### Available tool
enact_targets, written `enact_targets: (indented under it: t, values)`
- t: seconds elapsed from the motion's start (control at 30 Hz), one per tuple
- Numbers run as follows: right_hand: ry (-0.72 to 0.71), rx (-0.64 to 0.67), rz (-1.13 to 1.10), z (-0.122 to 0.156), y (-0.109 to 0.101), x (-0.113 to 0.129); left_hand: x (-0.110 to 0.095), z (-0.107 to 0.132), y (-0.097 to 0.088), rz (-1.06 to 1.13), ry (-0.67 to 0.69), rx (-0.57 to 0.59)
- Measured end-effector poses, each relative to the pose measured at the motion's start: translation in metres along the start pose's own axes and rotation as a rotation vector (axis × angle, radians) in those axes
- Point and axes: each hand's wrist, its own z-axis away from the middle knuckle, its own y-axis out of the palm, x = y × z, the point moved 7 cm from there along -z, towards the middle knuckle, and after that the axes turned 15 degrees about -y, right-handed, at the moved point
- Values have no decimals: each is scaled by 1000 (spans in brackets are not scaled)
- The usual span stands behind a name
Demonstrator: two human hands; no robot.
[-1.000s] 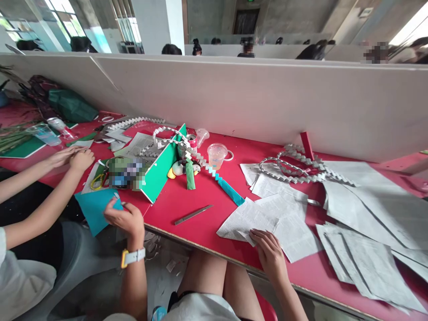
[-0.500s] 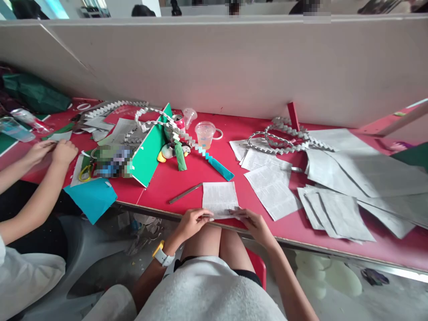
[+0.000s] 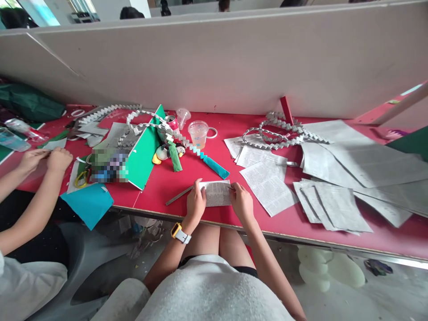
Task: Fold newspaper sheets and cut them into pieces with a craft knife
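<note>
Pale partition right across the back, red table before it, large newsprint sheets over on the right! Near the front edge, the left hand grips one side of a small printed paper, the right hand pinches the opposite side. Beside the left hand lies a slim metal tool.

Craft workroom — paper chains, partition
</note>
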Motion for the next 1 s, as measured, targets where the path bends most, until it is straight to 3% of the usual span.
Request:
enact_targets:
  t: [0.2, 0.53, 0.87, 0.93, 1.0]
  values:
    - [43, 25, 84, -12, 15, -4, -4, -5, 9, -229, -15, 7]
    - [74, -194, 98, 5, 23, -7, -5, -3, 11, -301, 3, -44]
    - [172, -149, 176, 1, 22, -4, -11, -3, 18, -481, -85, -13]
    - [97, -203, 223, 5, 12, 8, -13, -1, 19, -500, -85, -17]
    - [-135, -187, 227, 15, 10, 29, -15, 1, 19, -495, -62, -19]
